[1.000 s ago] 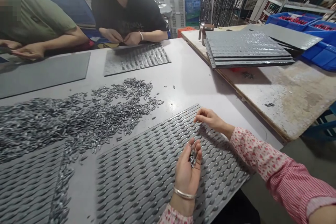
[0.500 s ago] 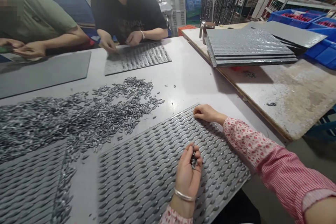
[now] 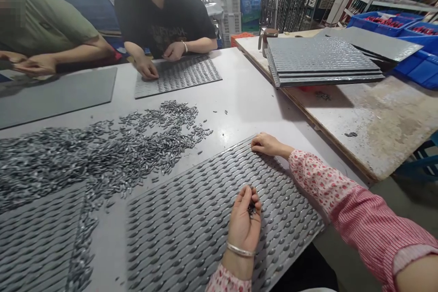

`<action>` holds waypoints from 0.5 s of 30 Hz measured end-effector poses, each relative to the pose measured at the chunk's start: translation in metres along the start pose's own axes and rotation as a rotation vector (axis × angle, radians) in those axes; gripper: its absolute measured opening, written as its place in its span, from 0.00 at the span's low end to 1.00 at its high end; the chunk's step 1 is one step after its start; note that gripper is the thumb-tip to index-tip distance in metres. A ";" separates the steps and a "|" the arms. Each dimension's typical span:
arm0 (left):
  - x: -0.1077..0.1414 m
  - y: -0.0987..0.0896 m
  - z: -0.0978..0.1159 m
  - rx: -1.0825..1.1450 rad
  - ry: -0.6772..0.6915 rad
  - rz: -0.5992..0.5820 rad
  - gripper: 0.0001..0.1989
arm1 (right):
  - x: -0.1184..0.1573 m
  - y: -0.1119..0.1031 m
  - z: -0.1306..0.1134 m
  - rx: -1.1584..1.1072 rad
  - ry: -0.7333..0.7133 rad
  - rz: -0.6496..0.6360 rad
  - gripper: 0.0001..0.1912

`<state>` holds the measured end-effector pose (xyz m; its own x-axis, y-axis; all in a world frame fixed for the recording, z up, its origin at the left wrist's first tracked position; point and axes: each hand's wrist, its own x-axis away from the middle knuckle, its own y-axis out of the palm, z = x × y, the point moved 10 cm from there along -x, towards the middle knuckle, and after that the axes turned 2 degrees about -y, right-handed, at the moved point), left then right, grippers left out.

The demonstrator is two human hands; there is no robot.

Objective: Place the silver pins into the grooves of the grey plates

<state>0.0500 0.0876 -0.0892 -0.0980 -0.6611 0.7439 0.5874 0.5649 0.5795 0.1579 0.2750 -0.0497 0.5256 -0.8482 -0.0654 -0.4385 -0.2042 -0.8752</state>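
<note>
The patterned board [image 3: 178,232] lies under your hands on the white bench [image 3: 246,91], its surface set with rows of raised, pod-like shapes linked in wavy lines. Your left hand [image 3: 244,226] is palm up above the board's right half, fingers curled around a few small dark pieces [image 3: 252,208], with a silver bangle [image 3: 240,250] at the wrist. Your right hand [image 3: 268,144] is apart from it, farther out, over the board's far corner, with its fingers bent inward; you cannot tell whether they pinch a piece. A patterned sleeve [image 3: 318,175] covers that forearm. To the left of your hands and beyond the board spreads a large heap of pieces [image 3: 137,155], and nearer you, well left of your left hand, lies a second patterned board [image 3: 34,237]. Farther off, ahead and to the left, a co-worker in a dark top [image 3: 160,23] has one hand at another board [image 3: 186,75], and a co-worker in green [image 3: 58,23] sits behind a plain grey board [image 3: 75,93]. Right of and beyond your right hand, a stack of boards [image 3: 321,59] rests on a worn second bench [image 3: 400,118], with a brown-lidded jug [image 3: 268,40] just behind it and blue bins [image 3: 386,23] farther right.
</note>
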 end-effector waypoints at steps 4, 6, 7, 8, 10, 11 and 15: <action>0.001 0.000 0.000 -0.008 0.014 0.013 0.03 | -0.003 -0.002 0.006 0.008 0.110 0.034 0.03; 0.001 0.000 0.001 -0.003 0.023 0.023 0.03 | 0.001 -0.007 0.002 -0.020 0.131 0.083 0.02; 0.001 0.000 0.002 0.003 0.026 0.026 0.03 | 0.005 -0.011 -0.003 -0.062 0.127 0.113 0.03; 0.001 0.000 0.003 0.007 0.026 0.026 0.03 | 0.010 -0.014 -0.010 -0.136 0.110 0.131 0.03; 0.001 0.001 0.004 0.004 0.027 0.026 0.03 | 0.024 -0.012 -0.033 -0.379 0.036 0.077 0.05; 0.001 0.002 0.006 -0.003 0.032 0.026 0.02 | 0.033 -0.007 -0.048 -0.524 -0.015 -0.001 0.06; 0.002 0.002 0.011 -0.033 0.070 0.047 0.03 | 0.064 0.006 -0.095 -0.840 -0.106 -0.179 0.12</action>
<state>0.0421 0.0933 -0.0829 -0.0137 -0.6677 0.7443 0.6165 0.5804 0.5320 0.1196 0.1729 -0.0141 0.6854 -0.7270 -0.0413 -0.7139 -0.6597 -0.2350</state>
